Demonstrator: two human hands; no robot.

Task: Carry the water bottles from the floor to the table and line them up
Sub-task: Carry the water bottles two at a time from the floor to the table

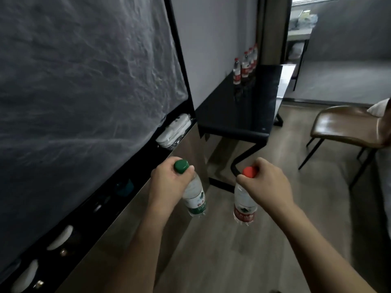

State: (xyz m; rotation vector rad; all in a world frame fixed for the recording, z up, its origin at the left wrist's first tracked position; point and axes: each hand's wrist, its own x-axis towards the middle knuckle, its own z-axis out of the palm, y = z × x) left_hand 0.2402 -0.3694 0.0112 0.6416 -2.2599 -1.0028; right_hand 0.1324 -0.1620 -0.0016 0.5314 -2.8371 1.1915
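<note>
My left hand (167, 182) grips the neck of a green-capped water bottle (195, 197) with a green label, which hangs above the floor. My right hand (264, 182) grips the neck of a red-capped water bottle (244, 205) with a red label, also hanging in the air. Ahead stands a glossy black table (239, 115). At its far end, against the wall, several red-labelled bottles (245, 65) stand upright in a row.
A large dark fabric panel in a black frame (84, 81) fills the left. A brown leather chair (347, 127) stands to the right of the table. The black table leg (241, 163) is just beyond my hands. Wood floor (222, 250) lies below.
</note>
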